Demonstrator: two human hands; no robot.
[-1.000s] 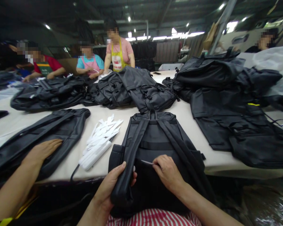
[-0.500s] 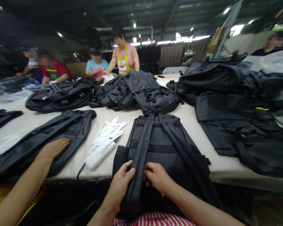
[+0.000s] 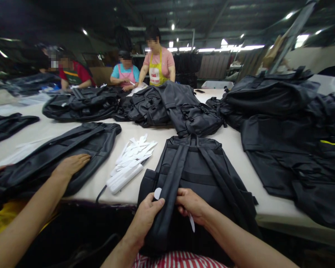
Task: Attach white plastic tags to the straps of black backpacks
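Note:
A black backpack lies in front of me with its two shoulder straps facing up. My left hand is closed on the edge of its left shoulder strap, thumb on top. Just above those fingers a rounded white end pokes out beside the strap. My right hand is closed at the other edge of the same strap, fingertips partly tucked under it. A white strip hangs below that hand and appears pinched in it. Whether both white pieces join behind the strap is hidden.
Left of the backpack lies a pile of white strips on a white block with a dark cord. A co-worker's hand rests on another black bag. More black bags are heaped right and behind. Several people work across the table.
The rounded white end and the hanging white strip have come into sight beside my hands. Both hands stay at the strap. The view has swung slightly left.

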